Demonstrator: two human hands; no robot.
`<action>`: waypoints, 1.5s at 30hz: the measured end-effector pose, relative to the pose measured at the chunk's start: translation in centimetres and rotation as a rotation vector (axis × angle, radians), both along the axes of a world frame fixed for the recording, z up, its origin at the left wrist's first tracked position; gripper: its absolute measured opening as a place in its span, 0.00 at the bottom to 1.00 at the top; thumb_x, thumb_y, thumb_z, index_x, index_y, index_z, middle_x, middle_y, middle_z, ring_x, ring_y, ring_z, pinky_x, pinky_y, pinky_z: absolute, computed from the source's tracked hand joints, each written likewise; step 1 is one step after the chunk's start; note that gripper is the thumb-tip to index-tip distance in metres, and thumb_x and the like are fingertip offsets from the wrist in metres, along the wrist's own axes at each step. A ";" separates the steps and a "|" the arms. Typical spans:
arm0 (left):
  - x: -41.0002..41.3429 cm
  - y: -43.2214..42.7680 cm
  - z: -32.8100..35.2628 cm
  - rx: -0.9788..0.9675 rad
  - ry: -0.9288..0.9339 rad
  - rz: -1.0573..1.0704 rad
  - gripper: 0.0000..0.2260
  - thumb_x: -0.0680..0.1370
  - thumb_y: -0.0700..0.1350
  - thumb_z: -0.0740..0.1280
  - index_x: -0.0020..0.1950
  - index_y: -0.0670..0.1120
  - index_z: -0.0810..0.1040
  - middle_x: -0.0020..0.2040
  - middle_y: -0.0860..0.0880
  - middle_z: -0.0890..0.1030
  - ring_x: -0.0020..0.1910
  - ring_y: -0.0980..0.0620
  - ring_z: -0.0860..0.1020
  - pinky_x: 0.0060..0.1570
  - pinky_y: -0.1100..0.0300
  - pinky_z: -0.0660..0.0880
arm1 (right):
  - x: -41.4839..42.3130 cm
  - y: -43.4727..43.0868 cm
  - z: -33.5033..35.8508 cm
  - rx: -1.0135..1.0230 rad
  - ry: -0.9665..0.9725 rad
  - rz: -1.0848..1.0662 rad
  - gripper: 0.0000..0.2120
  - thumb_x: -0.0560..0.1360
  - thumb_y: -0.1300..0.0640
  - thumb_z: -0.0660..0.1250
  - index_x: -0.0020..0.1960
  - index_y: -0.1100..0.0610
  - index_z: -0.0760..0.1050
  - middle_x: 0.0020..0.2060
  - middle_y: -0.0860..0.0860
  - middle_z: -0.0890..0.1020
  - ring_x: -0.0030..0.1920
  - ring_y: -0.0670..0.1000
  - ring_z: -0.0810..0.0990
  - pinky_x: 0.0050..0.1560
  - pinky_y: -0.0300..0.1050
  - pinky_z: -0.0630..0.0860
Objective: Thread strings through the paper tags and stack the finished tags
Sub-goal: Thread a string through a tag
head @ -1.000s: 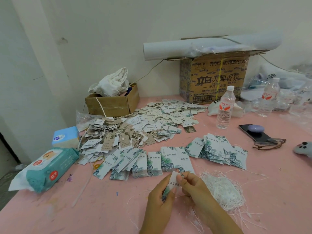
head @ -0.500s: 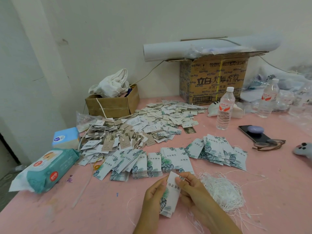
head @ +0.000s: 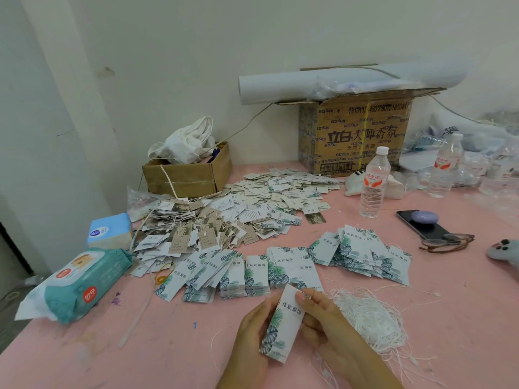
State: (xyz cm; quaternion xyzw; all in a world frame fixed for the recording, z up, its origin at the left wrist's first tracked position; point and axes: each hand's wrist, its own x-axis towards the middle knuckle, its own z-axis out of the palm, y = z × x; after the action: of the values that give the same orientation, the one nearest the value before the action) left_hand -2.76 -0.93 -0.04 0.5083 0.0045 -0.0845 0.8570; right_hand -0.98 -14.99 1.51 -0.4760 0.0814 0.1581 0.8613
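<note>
Paper tag (head: 284,328) pinched between left hand (head: 250,336) and right hand (head: 323,321), pink table (head: 168,349), white wall (head: 174,51) behind.

Tag (head: 283,325) — left hand (head: 251,332), right hand (head: 323,322) around it.

A pale, off-white wall (head: 168,51) stood behind a pink table (head: 168,346) that met it. At the left a wall section (head: 42,136) jutted forward, and grey floor (head: 11,301) showed below the table's edge. Soft, even light fell throughout.
</note>
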 end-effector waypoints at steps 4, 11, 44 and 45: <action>0.3 0.5 -0.4 -0.046 0.005 0.047 0.17 0.76 0.49 0.61 0.57 0.44 0.84 0.58 0.38 0.82 0.53 0.44 0.83 0.45 0.56 0.80 | 0.2 0.0 -0.2 -0.031 -0.038 0.044 0.17 0.68 0.59 0.71 0.55 0.65 0.76 0.26 0.52 0.68 0.22 0.43 0.55 0.18 0.33 0.55; -0.1 0.5 -0.3 0.058 -0.011 0.079 0.11 0.68 0.42 0.71 0.48 0.42 0.86 0.45 0.35 0.84 0.35 0.46 0.83 0.31 0.58 0.79 | 0.1 0.0 -0.5 -0.151 -0.153 0.059 0.09 0.70 0.58 0.72 0.46 0.62 0.76 0.26 0.53 0.67 0.22 0.44 0.60 0.18 0.34 0.60; 1.8 1.7 -1.6 -0.129 0.085 0.711 0.10 0.82 0.38 0.59 0.42 0.43 0.73 0.33 0.48 0.71 0.33 0.51 0.71 0.37 0.56 0.68 | 1.3 -1.0 -0.5 0.284 -0.161 -0.180 0.11 0.74 0.73 0.60 0.54 0.68 0.75 0.50 0.63 0.83 0.48 0.55 0.85 0.46 0.41 0.82; 1.9 1.7 -1.8 -0.111 0.083 0.720 0.10 0.82 0.39 0.59 0.43 0.43 0.73 0.32 0.49 0.72 0.34 0.51 0.72 0.37 0.56 0.69 | 1.3 -1.0 -0.6 0.282 -0.173 -0.191 0.11 0.74 0.73 0.60 0.55 0.68 0.75 0.51 0.63 0.83 0.49 0.55 0.85 0.45 0.40 0.82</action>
State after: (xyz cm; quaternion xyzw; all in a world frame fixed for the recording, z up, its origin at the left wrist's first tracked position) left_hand -0.90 0.82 -1.86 0.4229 0.2134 0.2020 0.8572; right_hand 0.30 -15.96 0.94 -0.3524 0.0290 0.0440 0.9344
